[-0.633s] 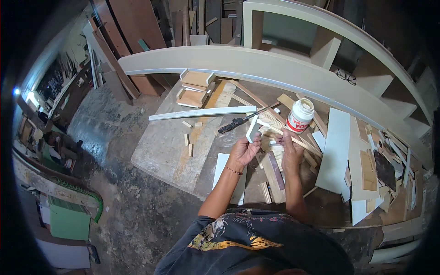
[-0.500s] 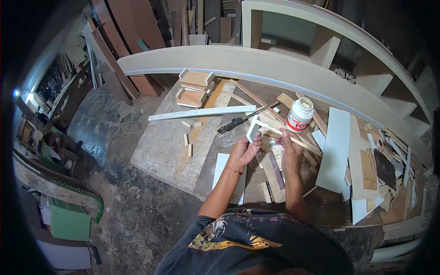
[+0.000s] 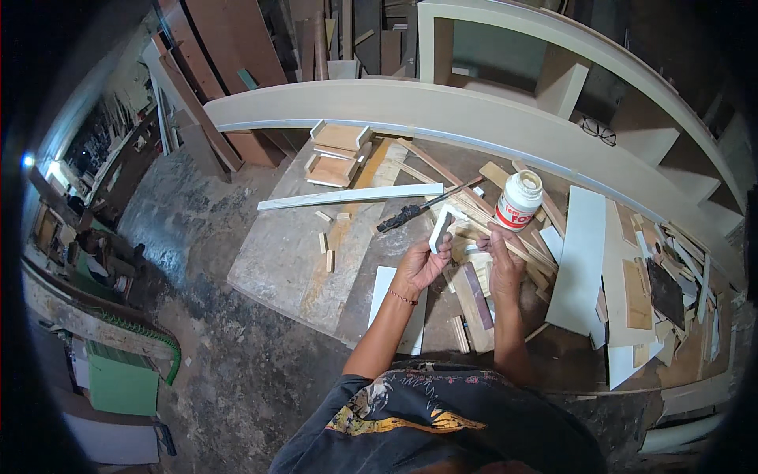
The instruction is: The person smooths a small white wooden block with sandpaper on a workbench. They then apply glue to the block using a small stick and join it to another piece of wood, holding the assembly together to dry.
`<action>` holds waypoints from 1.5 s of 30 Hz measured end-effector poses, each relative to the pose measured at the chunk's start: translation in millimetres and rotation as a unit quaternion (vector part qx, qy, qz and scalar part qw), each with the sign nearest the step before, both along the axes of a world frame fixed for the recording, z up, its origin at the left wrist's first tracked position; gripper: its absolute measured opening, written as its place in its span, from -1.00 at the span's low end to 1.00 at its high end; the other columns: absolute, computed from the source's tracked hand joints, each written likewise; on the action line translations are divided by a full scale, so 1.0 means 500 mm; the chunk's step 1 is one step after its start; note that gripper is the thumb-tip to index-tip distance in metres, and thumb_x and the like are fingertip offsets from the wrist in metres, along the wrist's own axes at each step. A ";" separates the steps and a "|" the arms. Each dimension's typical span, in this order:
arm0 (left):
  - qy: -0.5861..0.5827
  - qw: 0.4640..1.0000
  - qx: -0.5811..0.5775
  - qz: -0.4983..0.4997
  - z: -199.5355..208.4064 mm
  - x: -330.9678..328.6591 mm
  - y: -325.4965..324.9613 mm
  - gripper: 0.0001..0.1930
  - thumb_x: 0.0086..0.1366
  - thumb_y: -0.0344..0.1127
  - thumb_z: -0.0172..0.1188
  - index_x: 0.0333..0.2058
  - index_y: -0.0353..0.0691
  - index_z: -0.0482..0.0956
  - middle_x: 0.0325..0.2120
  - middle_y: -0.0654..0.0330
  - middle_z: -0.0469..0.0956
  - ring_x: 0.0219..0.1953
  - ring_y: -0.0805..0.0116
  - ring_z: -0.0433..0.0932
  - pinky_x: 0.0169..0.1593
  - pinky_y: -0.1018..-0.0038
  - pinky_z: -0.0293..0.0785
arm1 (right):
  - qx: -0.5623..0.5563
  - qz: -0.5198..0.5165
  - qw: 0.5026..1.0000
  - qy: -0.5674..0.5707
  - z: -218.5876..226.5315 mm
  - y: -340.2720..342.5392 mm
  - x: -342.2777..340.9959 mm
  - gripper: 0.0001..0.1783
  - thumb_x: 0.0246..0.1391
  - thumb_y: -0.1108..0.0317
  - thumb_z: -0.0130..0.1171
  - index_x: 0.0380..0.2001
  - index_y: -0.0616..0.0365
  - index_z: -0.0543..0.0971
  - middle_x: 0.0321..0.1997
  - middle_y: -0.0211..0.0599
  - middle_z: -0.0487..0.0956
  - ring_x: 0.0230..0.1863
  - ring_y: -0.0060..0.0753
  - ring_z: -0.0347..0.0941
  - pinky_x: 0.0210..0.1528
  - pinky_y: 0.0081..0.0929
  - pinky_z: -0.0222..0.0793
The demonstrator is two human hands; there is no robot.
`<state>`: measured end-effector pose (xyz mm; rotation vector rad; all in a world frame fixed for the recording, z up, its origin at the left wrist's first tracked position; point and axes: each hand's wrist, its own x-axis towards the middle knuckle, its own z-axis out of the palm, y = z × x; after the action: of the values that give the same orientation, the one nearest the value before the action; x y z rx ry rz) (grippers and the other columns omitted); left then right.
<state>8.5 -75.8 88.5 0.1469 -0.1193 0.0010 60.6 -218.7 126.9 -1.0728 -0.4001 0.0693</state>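
As left hand holds angled white piece, rounded jar, wood strips

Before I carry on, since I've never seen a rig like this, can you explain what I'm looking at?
There is no machine here, just a person's two bare hands. The view comes from the left of two fisheye cameras worn on the head, looking down, so straight edges look bent.

The left hand has a small white angled piece in its grip. The right hand is close by with bent fingers; whether its grip has something thin in it is unclear.

On the workbench lie a black-handled tool with a long shaft, a long white strip and small wooden blocks. A white jar with a red-marked label stands upright beyond the right hand. Farther right are a white panel and a heap of offcuts.
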 end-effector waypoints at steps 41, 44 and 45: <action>0.106 0.972 0.173 0.114 0.009 0.001 0.008 -0.86 0.13 -0.39 0.03 -0.32 -0.27 0.39 -0.45 0.20 0.46 -0.49 0.49 0.43 -0.50 0.59 0.37 | -0.075 0.009 0.994 -0.076 0.000 -0.001 0.015 -0.82 -0.06 0.49 0.04 -0.34 0.36 0.46 -0.46 -0.24 0.51 -0.43 -0.56 0.43 -0.33 -0.66 0.33; 0.106 0.967 0.200 0.119 0.017 -0.002 0.004 -0.85 0.13 -0.39 0.03 -0.32 -0.29 0.39 -0.42 0.20 0.47 -0.45 0.49 0.46 -0.43 0.60 0.41 | -0.078 0.005 0.994 -0.072 0.003 0.002 0.020 -0.82 -0.06 0.49 0.04 -0.34 0.36 0.46 -0.46 -0.25 0.51 -0.44 -0.56 0.43 -0.33 -0.66 0.33; 0.101 0.966 0.207 0.114 0.021 -0.004 0.006 -0.83 0.13 -0.40 0.03 -0.30 -0.32 0.38 -0.40 0.18 0.47 -0.41 0.48 0.47 -0.35 0.59 0.43 | -0.085 0.004 0.994 -0.066 0.005 0.001 0.021 -0.82 -0.07 0.49 0.04 -0.35 0.36 0.46 -0.47 -0.25 0.51 -0.43 -0.56 0.42 -0.33 -0.66 0.32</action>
<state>6.7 -72.9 98.9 0.5762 0.1034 0.1920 71.0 -218.1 129.3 -1.2483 -0.5249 0.0409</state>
